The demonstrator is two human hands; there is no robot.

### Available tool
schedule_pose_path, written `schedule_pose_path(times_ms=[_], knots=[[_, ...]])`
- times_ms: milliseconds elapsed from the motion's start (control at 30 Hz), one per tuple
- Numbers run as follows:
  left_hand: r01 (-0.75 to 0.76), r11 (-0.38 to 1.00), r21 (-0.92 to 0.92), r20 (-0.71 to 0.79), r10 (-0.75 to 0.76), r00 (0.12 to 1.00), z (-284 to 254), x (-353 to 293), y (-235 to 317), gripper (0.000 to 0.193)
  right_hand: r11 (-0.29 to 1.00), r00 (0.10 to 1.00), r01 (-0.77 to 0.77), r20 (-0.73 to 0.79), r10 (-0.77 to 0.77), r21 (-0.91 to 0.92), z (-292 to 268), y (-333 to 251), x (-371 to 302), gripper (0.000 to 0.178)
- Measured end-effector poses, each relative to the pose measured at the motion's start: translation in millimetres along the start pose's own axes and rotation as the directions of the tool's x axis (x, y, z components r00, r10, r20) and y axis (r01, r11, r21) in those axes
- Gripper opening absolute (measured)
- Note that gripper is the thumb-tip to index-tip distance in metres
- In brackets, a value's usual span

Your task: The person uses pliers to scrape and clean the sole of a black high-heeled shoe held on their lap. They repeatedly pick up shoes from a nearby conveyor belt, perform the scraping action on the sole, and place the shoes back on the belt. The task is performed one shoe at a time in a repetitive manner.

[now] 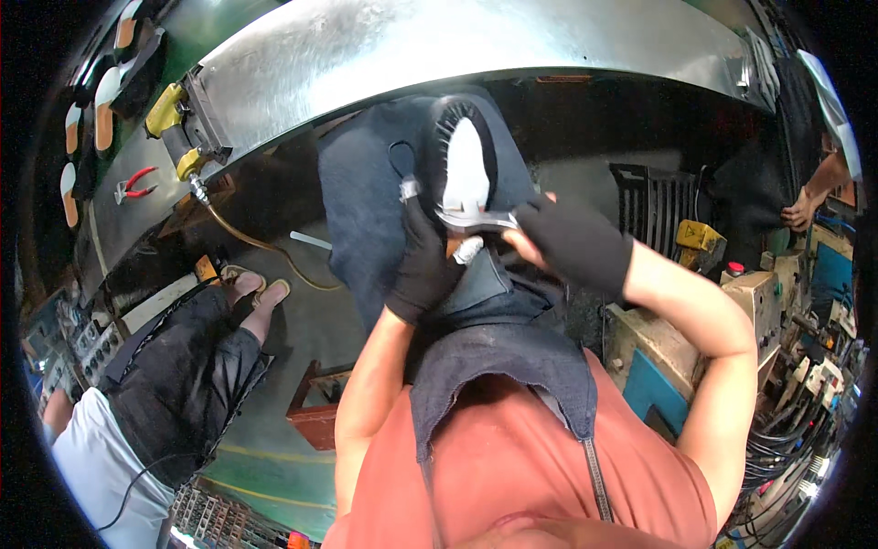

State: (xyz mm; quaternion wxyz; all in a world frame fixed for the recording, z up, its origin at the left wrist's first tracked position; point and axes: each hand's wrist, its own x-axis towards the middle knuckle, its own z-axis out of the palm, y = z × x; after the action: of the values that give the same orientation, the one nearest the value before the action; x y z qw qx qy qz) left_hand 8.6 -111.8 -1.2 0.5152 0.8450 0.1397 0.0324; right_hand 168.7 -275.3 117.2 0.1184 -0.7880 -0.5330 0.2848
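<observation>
Black shoe (468, 165), white-bottomed: left hand (425, 261) grips its near end, right hand (572, 242) grips a silver tool (482, 220), seemingly pincers, at that end; metal counter (439, 46) beyond the shoe.

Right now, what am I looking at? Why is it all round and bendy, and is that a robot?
No robot here, just a person. There is only one picture, from a camera worn on the person's head, looking down. Its very wide lens makes straight edges curve.

The hands wear dark gloves. The right hand, with some fingertips bare, holds a silvery tool against the near end of a black shoe piece. That piece is turned so its white underside shows, above dark blue cloth. The left hand is beside its near end; its exact grip is hard to see.

Ahead is a shiny metal bench. Toward its left end are a yellow tool with a hose and red-handled pliers.
</observation>
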Motion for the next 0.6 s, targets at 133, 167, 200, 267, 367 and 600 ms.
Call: schedule_pose_path(times_ms=[133, 167, 200, 267, 367, 600], knots=[[-0.021, 0.991, -0.130, -0.010, 0.020, 1.000, -10, 11, 6, 0.101, 0.946, 0.935, 0.293, -0.164, -0.314, -0.142, 26, 67, 29, 0.028], [0.022, 0.917, -0.399, 0.006, -0.021, 1.000, -12, 10, 7, 0.093, 0.922, 0.907, 0.358, -0.180, -0.380, -0.144, 27, 68, 34, 0.029], [0.078, 0.817, -0.571, 0.029, -0.075, 0.997, -12, 11, 8, 0.085, 0.923, 0.911, 0.345, -0.175, -0.373, -0.169, 27, 68, 34, 0.030], [0.181, 0.576, -0.797, 0.078, -0.198, 0.977, -9, 18, 15, 0.071, 0.920, 0.902, 0.356, -0.196, -0.384, -0.161, 28, 67, 35, 0.029], [0.123, 0.729, -0.673, -0.067, -0.225, 0.972, 1, 26, 3, 0.065, 0.948, 0.943, 0.295, -0.125, -0.309, -0.123, 24, 63, 30, 0.029], [0.003, 0.995, -0.103, -0.309, -0.035, 0.950, 1, 31, 6, 0.053, 0.988, 0.957, 0.006, 0.288, 0.039, -0.153, -45, 17, -8, 0.035]])
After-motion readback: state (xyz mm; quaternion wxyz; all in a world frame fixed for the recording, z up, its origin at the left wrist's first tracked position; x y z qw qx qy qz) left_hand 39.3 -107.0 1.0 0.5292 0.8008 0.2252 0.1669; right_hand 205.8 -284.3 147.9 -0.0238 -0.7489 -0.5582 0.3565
